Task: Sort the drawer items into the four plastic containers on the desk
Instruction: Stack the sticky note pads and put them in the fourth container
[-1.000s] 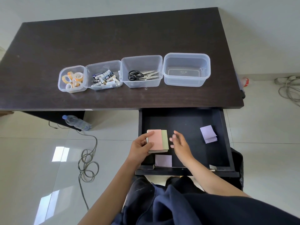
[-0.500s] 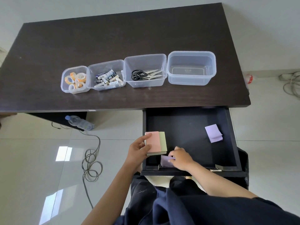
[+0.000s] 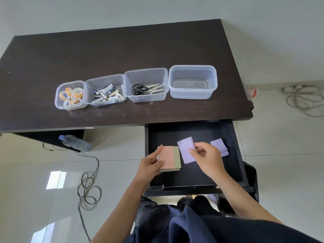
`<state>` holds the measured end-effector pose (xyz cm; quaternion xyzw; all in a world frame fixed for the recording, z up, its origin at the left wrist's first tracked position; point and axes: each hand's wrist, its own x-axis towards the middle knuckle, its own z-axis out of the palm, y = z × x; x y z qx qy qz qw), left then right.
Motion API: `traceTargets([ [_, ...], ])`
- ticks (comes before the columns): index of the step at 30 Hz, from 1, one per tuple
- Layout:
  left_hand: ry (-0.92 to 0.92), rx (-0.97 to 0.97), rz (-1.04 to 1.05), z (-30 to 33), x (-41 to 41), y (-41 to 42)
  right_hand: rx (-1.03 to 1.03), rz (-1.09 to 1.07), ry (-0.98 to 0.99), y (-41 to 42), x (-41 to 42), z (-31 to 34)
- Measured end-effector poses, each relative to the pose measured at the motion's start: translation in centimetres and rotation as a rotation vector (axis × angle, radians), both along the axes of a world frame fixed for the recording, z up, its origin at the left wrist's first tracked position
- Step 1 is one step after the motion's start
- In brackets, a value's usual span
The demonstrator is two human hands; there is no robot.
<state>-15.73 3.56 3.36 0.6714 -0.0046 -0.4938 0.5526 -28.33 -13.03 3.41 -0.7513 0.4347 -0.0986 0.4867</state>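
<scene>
My left hand (image 3: 149, 166) holds a stack of sticky-note pads, pink (image 3: 168, 157) on top and green (image 3: 177, 157) below, over the left side of the open black drawer (image 3: 235, 155). Just right of the stack, my right hand (image 3: 207, 159) pinches a purple note pad (image 3: 186, 149) above the drawer. Another purple pad (image 3: 218, 145) lies at the drawer's right, partly hidden by my right hand. Four clear containers stand in a row on the dark desk (image 3: 122, 50): tape rolls (image 3: 71, 95), batteries (image 3: 106, 93), scissors (image 3: 147, 88), and an empty container (image 3: 192, 81) at the right.
A water bottle (image 3: 75, 142) lies on the floor under the desk beside a coiled cable (image 3: 88, 190). More cables (image 3: 303, 97) and a small bottle (image 3: 252, 92) are on the floor at the right. Dark clothing (image 3: 192, 225) fills the bottom of the view.
My right hand reached to the drawer's front, picked up the purple pad lying there, and lifted it up next to the pink and green stack. My left hand kept holding the stack.
</scene>
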Motion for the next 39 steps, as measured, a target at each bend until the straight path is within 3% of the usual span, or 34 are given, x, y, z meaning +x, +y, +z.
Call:
traceTargets([
  [5,-0.019,-0.05,-0.06,0.3,-0.7,-1.1,0.327,-0.148,-0.225,1.1,1.8,2.9],
  [12,0.015,-0.108,-0.079,0.7,-1.7,-1.5,0.428,-0.118,-0.12,2.1,0.6,1.4],
  [20,0.042,-0.127,-0.155,1.1,-1.7,-1.7,0.273,0.066,0.0,1.2,-0.1,0.9],
  [27,0.014,-0.158,-0.184,2.5,-1.2,-4.7,0.079,0.181,-0.038,-2.1,-0.4,1.6],
  [32,0.034,-0.162,-0.181,2.1,-1.5,-4.6,-0.014,0.153,-0.024,-1.8,-1.3,0.9],
  [39,0.01,-0.136,-0.192,2.0,-1.7,-4.8,0.151,0.121,-0.023,-0.8,-1.6,-0.3],
])
